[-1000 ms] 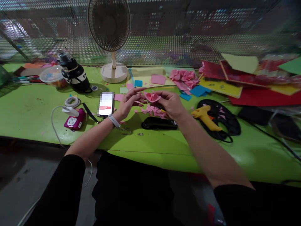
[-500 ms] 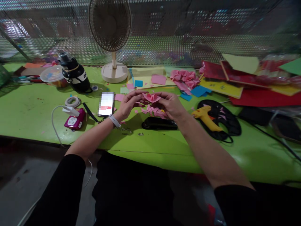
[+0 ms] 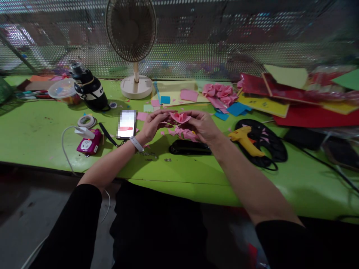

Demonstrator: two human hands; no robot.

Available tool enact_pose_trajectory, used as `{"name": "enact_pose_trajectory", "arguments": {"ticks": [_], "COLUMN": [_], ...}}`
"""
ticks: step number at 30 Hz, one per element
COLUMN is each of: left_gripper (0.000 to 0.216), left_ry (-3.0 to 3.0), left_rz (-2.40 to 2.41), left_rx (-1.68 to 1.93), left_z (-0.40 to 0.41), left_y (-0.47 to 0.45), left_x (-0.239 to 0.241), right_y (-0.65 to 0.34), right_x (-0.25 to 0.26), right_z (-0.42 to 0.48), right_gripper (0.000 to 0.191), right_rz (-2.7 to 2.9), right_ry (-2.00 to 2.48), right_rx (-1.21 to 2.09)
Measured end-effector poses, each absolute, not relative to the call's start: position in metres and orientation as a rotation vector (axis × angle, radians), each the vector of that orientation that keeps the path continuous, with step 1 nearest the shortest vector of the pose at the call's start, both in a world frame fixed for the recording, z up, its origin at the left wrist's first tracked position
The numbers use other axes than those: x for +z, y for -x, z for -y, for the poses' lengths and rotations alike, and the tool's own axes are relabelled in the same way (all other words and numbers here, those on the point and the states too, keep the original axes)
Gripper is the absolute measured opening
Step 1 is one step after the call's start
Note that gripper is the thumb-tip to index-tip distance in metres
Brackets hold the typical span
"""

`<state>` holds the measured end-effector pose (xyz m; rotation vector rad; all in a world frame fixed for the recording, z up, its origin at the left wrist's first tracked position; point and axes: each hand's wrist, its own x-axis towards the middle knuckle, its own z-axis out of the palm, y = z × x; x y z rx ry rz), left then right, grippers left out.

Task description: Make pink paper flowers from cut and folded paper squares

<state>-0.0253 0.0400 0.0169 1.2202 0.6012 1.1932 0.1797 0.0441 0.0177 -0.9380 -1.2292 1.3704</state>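
A pink paper flower (image 3: 180, 118) with curved petals is held up between both hands, above the green table. On its left side, my left hand (image 3: 153, 124) pinches the edge with closed fingers; a pale watch band circles that wrist. From the other side my right hand (image 3: 204, 126) grips the flower between thumb and fingers. Below them lie pink paper scraps (image 3: 183, 132), partly hidden by the right hand. Nearer to me sits a black stapler (image 3: 190, 148), just under the hands.
A yellow glue gun (image 3: 248, 141) rests on a black round pad at right. Pink folded paper (image 3: 220, 95) is heaped behind. Coloured sheets (image 3: 314, 115) pile at far right. On the left are a phone (image 3: 127, 124), a black bottle (image 3: 90, 89) and a purple adapter (image 3: 89, 142). A fan (image 3: 136, 86) stands behind.
Both hands keep the pink paper flower in nearly the same place. The flower is turned very slightly; nothing else has visibly moved.
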Motion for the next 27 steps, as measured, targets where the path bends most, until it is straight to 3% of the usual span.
{"name": "enact_pose_trajectory", "arguments": {"ticks": [27], "left_gripper": [0.019], "left_ry": [-1.246], "left_rz": [-0.647], "left_rx": [1.183], "left_z": [-0.041], "left_y": [0.0272], "left_x": [0.0156], "right_y": [-0.1818], "right_x": [0.0159], "right_z": [-0.0445], "right_gripper": [0.028], "right_rz": [1.284], "right_ry": [0.946], "right_rx": [1.353]}}
